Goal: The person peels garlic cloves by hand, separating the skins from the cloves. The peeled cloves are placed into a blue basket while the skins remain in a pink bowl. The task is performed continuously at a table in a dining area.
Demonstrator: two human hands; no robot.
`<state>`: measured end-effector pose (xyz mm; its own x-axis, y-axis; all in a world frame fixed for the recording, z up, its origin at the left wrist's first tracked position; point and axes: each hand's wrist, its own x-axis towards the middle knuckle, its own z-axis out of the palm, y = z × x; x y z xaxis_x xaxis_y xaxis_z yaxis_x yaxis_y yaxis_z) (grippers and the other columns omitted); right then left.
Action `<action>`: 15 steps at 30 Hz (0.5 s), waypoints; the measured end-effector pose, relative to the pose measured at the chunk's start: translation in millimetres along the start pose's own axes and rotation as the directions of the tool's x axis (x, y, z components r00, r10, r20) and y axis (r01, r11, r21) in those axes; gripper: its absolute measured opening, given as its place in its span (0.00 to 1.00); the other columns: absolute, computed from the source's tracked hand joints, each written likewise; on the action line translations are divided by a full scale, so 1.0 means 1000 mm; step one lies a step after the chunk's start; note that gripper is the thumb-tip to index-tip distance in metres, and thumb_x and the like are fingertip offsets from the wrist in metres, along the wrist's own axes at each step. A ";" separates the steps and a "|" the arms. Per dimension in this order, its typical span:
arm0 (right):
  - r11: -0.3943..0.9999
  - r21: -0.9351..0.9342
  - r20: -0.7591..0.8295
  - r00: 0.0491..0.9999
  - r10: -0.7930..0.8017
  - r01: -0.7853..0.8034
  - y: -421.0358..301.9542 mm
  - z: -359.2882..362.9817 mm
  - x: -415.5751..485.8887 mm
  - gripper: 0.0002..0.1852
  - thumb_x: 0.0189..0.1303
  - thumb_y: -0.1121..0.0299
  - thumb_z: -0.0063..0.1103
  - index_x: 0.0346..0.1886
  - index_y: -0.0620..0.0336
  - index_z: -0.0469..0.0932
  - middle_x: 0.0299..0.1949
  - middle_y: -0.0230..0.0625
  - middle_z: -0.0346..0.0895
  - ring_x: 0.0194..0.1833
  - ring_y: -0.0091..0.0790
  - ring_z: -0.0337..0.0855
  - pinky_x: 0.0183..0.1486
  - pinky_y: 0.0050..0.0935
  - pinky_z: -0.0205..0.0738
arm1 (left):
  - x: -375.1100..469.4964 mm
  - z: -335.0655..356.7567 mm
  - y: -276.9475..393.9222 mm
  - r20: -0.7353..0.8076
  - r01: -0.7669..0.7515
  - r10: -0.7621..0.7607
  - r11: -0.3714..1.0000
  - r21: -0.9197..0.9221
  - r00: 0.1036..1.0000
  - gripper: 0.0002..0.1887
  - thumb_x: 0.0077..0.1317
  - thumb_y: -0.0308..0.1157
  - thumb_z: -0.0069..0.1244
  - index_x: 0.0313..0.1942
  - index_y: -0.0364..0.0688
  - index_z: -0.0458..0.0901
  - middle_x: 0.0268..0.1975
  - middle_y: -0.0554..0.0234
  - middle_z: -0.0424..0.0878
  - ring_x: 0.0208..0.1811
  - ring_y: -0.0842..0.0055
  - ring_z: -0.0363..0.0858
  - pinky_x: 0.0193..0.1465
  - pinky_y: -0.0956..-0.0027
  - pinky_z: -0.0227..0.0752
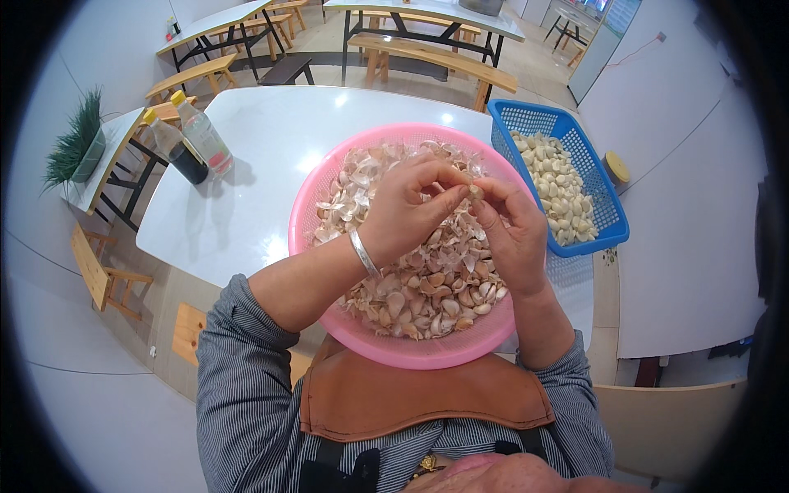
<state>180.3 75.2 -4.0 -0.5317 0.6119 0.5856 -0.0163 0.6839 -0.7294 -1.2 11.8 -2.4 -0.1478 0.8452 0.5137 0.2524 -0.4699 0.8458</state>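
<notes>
Between the fingertips of my left hand (419,197) and my right hand (511,231) is a small garlic clove (476,191); both hands pinch it. They hang over a pink plastic colander basket (306,185), which holds unpeeled garlic cloves (450,306) and loose papery skins (360,179). A silver bangle (363,252) circles my left wrist. To the right, a blue plastic basket (576,248) contains many pale peeled cloves (555,179). My fingers partly hide the clove.
Two yellow-capped bottles, one with dark liquid (185,159) and one with clear liquid (206,135), stand left on the white table (259,135). A yellow-lidded container (615,167) is beyond the blue basket. Wooden benches (431,58) and other tables fill the background.
</notes>
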 end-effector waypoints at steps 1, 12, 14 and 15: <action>1.000 0.011 -0.006 1.000 0.013 -0.013 0.000 0.000 -0.001 0.13 0.71 0.75 0.62 0.55 0.69 0.80 0.47 0.35 0.83 0.44 0.23 0.83 0.49 0.22 0.78 | 0.000 0.000 -0.001 -0.008 -0.042 0.043 0.997 0.062 0.999 0.03 0.68 0.25 0.59 0.39 0.36 0.84 0.41 0.64 0.83 0.39 0.81 0.82 0.41 0.75 0.79; 0.998 -0.064 0.027 1.000 -0.016 0.018 0.003 0.000 -0.002 0.12 0.71 0.77 0.61 0.54 0.70 0.79 0.46 0.37 0.84 0.43 0.23 0.84 0.49 0.23 0.79 | 0.000 0.000 -0.004 0.033 -0.178 0.176 0.937 0.300 0.984 0.06 0.63 0.20 0.59 0.40 0.36 0.80 0.39 0.59 0.82 0.38 0.73 0.82 0.41 0.71 0.79; 1.000 -0.026 0.023 1.000 -0.003 0.004 0.002 0.000 -0.002 0.12 0.71 0.77 0.61 0.54 0.71 0.79 0.46 0.37 0.84 0.44 0.24 0.85 0.49 0.23 0.79 | 0.000 0.001 -0.003 0.029 -0.235 0.237 0.929 0.286 0.971 0.07 0.63 0.20 0.59 0.40 0.36 0.81 0.40 0.59 0.83 0.38 0.73 0.83 0.41 0.71 0.79; 1.000 0.007 0.025 1.000 0.008 -0.008 0.001 0.000 -0.002 0.12 0.71 0.77 0.61 0.54 0.71 0.78 0.46 0.37 0.84 0.44 0.24 0.85 0.49 0.23 0.80 | 0.000 0.001 -0.003 0.024 -0.266 0.270 0.923 0.277 0.963 0.07 0.63 0.19 0.60 0.40 0.36 0.81 0.41 0.59 0.84 0.39 0.73 0.84 0.41 0.71 0.80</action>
<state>181.4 74.9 -5.7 -0.5531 0.6072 0.5705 -0.0178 0.6759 -0.7367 -1.3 13.4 -5.4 -0.0508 0.6927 0.7194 0.5373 -0.5882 0.6044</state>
